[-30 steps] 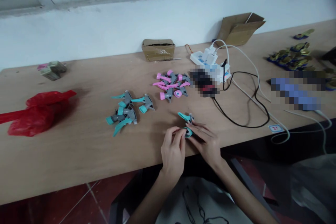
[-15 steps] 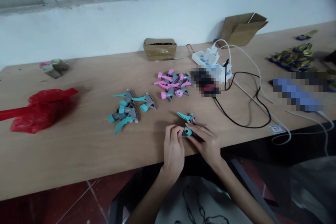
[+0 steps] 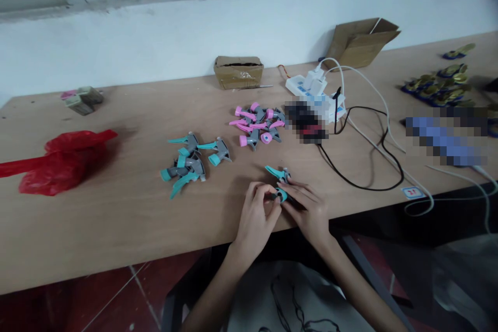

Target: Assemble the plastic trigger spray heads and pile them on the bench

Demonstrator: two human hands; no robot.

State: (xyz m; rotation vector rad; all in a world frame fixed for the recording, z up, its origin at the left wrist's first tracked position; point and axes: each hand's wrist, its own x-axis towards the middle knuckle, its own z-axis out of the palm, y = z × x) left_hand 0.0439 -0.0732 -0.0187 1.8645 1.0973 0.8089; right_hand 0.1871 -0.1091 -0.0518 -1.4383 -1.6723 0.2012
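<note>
At the table's front edge my right hand is closed around the body of a grey-and-teal trigger spray head. Its teal lever sticks out to the upper left, and its round teal collar faces me with a dark opening. My left hand has thumb and forefinger curled in a pinch at that collar; any small part between the fingertips is hidden. To the left lies a cluster of several teal spray heads. Farther back is a pile of pink-and-grey spray heads.
Against the wall stand a small cardboard box and a larger open carton. A white power strip with cables takes up the right side. A red plastic bag lies left; gold-and-blue pieces sit far right.
My left hand has shifted slightly, its thumb and forefinger now spread into a rounder pinch at the teal collar. My right hand keeps its hold; the piles stay as they were.
</note>
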